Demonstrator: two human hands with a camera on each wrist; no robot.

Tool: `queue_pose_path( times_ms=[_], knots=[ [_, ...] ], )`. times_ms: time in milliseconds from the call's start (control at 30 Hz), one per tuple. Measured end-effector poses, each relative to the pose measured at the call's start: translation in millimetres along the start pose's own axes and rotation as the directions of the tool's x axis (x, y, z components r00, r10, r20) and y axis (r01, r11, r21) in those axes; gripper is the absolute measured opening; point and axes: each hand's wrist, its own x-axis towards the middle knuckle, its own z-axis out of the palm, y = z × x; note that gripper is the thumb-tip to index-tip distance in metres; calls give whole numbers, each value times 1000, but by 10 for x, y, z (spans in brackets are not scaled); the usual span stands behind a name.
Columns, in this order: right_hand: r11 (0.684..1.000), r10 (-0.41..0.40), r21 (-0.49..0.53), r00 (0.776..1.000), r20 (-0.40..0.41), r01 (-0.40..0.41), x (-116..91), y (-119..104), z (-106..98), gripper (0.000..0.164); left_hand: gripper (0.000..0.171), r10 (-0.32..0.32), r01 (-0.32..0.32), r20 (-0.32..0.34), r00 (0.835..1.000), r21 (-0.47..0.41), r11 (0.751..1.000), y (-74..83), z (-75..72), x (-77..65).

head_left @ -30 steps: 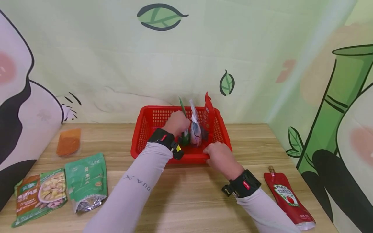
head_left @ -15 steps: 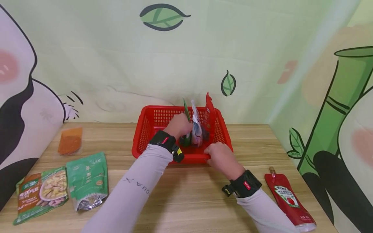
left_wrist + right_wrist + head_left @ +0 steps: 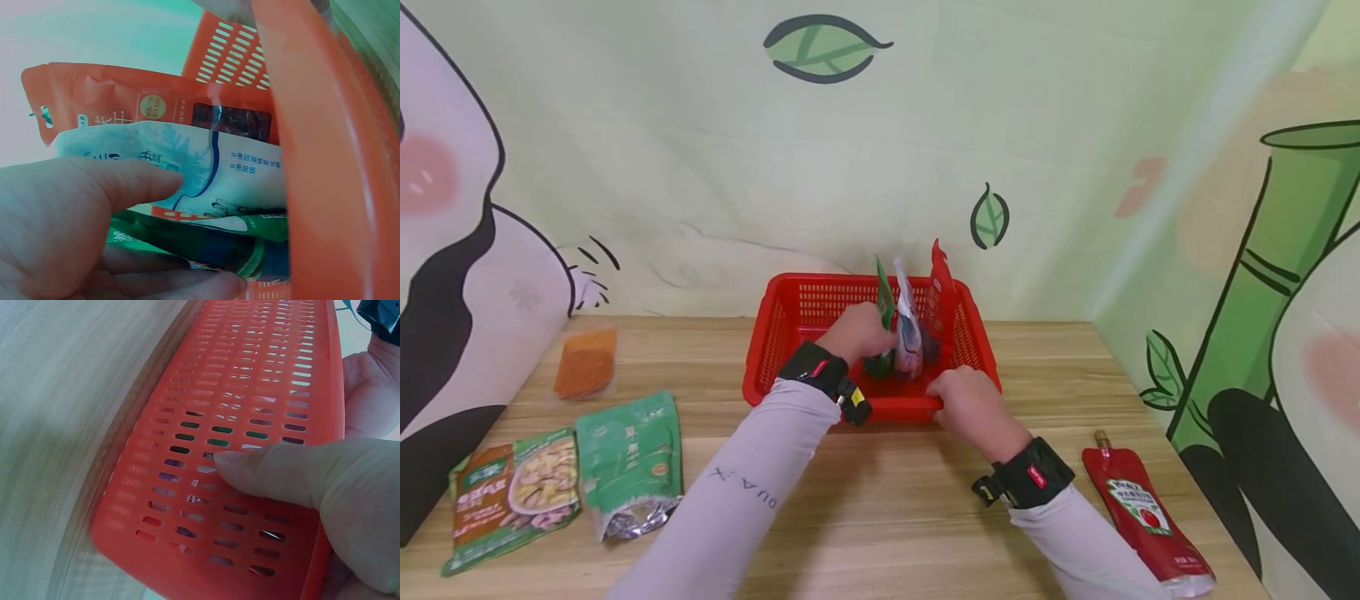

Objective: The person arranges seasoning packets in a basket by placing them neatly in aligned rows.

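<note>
The left hand (image 3: 856,332) is down in the basket (image 3: 880,408), its grip loose: the thumb stretches out before the white bag (image 3: 908,329), the fingers lie along the green bag (image 3: 884,296), which stands between them. Whether the thumb touches the white bag, I cannot tell. The right hand (image 3: 972,407) grips the basket's near rim, thumb against the outer wall. The red bag (image 3: 939,296) stands right of the white one. On the table (image 3: 865,533), left of the basket, lie an orange packet (image 3: 587,362), a green pouch (image 3: 631,462) and a brown bag (image 3: 512,500); the ketchup (image 3: 1146,521) lies to the right, cap toward the wall
</note>
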Motion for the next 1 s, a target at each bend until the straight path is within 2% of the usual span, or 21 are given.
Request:
queue_pose_path(
  times_ms=[167,300,433,533,633,800,900,1000],
  knots=[
    [1000,19,14,1000,15,-19,-2,29,12,5,34,-14,14,20,1000,-9,1000,-16,-29,-60],
    [999,23,27,1000,12,-24,1,34,30,5,33,-6,7,-8,1000,24,1000,-46,-64,-143],
    [999,22,26,1000,1,-22,5,24,39,5,29,27,-22,-72,997,80,997,-76,-74,-270],
    [1000,19,22,1000,-5,-19,2,15,39,5,31,74,-57,-140,987,119,991,-98,-69,-432],
    [1000,14,15,1000,-9,-14,2,8,35,5,35,156,-130,-217,964,129,983,-171,-70,-645],
    [1000,-1,18,1000,-8,1,7,1,28,5,27,320,-295,-324,890,126,947,-385,-54,-994],
    [1000,-4,17,1000,-7,4,4,5,25,5,23,364,-351,-352,862,105,931,-522,-21,-1173],
    [1000,-5,19,1000,-9,5,0,7,29,6,22,380,-376,-376,845,88,922,-666,14,-1327]
  ],
)
